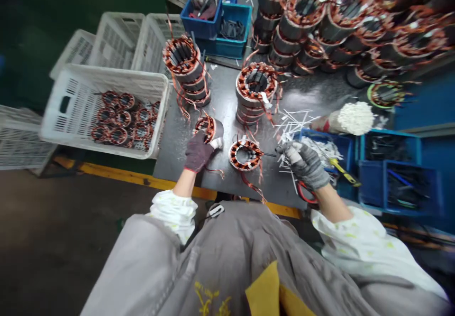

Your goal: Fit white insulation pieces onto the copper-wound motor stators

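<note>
My left hand (pixel 202 151), in a dark glove with pale wrapping on a fingertip, grips a small wound motor stator (pixel 216 128) that lies tilted on the bench. To its right a second stator (pixel 245 155) rests flat, its copper coils facing up and a dark strip (pixel 269 154) sticking out toward my right hand. My right hand (pixel 304 162), in a grey glove with taped fingers, is closed over the white sticks (pixel 293 124); what its fingertips hold is too blurred to tell. Red-handled scissors (pixel 306 192) lie below that hand.
Stacked stators (pixel 256 86) and another stack (pixel 185 64) stand behind; many more fill the back right. A white crate (pixel 106 76) holding stators is at left. Blue bins (pixel 391 159), a bundle of white sticks (pixel 355 118) and a yellow cutter (pixel 344 171) are at right.
</note>
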`<state>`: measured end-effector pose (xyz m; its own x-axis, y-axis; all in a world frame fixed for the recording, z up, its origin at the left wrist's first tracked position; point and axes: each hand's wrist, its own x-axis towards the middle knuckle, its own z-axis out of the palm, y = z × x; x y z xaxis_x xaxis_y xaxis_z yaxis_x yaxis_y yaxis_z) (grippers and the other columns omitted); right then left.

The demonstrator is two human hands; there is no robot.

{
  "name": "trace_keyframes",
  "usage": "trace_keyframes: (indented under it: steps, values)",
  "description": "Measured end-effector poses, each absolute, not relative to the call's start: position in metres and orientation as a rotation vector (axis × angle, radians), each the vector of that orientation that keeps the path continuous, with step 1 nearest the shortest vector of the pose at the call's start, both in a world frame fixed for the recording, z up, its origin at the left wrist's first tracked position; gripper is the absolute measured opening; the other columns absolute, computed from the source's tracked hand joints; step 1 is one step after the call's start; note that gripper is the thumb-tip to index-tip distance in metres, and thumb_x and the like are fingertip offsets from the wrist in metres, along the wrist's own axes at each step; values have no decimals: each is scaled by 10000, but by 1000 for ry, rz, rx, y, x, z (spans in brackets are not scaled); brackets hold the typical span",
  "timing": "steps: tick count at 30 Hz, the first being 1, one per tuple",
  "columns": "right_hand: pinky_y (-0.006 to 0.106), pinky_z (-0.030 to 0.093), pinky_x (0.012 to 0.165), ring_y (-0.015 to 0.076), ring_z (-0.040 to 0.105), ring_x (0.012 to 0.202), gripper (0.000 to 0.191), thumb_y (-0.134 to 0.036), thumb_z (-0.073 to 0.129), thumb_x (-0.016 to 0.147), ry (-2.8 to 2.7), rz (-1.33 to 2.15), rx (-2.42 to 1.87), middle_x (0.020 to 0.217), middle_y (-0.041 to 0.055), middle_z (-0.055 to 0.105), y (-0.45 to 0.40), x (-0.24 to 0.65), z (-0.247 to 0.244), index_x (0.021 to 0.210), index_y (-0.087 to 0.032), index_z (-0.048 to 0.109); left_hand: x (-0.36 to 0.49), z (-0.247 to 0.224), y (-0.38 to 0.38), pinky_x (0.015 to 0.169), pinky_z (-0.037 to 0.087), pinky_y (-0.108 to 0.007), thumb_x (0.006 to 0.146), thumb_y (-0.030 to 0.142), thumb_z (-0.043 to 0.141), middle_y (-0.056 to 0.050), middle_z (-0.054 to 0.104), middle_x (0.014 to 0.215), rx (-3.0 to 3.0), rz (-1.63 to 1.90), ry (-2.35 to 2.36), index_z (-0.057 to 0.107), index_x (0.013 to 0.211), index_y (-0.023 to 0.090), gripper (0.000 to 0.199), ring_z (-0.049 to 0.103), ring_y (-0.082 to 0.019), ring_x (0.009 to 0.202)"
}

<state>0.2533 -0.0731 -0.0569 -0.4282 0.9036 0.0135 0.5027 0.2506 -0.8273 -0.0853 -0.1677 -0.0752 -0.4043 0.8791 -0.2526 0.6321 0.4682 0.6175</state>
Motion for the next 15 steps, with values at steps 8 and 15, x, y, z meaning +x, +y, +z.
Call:
trace_keyframes:
  steps: [8,15]
  values:
    - [416,577,892,241,709,1002,268,-308,504,1016,-2548,952,-659,1083,70,766,-103,183,-52,1131,-268,743,-110,-125,-205,1087,386,-599,822,428,754,-157,763,1135,1300,97,2403,733,1132,188,393,663,-378,1141]
    - [399,582,876,236,719,981,333,-315,424,1041,-2597,1093,-722,1067,79,771,-125,149,-57,1160,-242,726,-153,-104,-190,1124,433,-348,1036,318,427,-41,688,1371,1446,431,2329,616,1376,251,394,606,-192,1280]
